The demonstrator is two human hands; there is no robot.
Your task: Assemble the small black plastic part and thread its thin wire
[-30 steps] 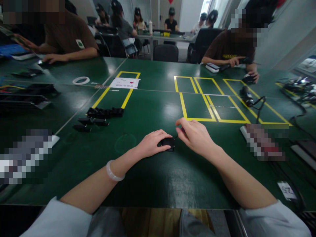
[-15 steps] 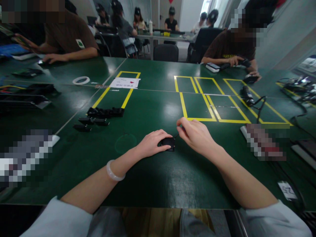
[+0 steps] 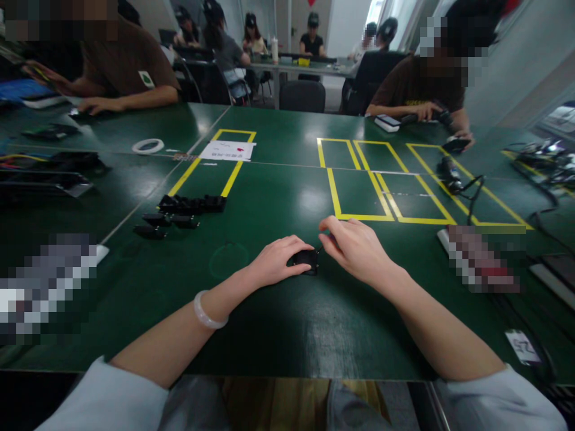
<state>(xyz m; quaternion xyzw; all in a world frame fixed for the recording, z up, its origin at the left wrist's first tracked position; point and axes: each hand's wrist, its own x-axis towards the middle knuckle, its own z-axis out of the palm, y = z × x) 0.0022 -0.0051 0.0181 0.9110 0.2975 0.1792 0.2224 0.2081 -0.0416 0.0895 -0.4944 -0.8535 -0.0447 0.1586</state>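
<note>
A small black box-shaped part (image 3: 307, 258) rests on the green table (image 3: 287, 323) in front of me. My left hand (image 3: 275, 258) grips it from the left, thumb on the near side and fingers on the far side. Close to its right end, my right hand (image 3: 359, 246) is held with the fingers curled. A short thin dark strand, perhaps a wire, shows between the part and my right fingertips. What those fingers pinch is too small to make out.
Several black parts (image 3: 192, 205) lie to the left. Yellow tape outlines (image 3: 363, 218) mark the table beyond my hands. A paper sign (image 3: 228, 151) and a tape roll (image 3: 148, 146) lie farther back. Two people sit across; one handles a black device (image 3: 457, 143).
My right hand has shifted very slightly, its fingertips a little lower and farther left. My left hand and the black part stay in place.
</note>
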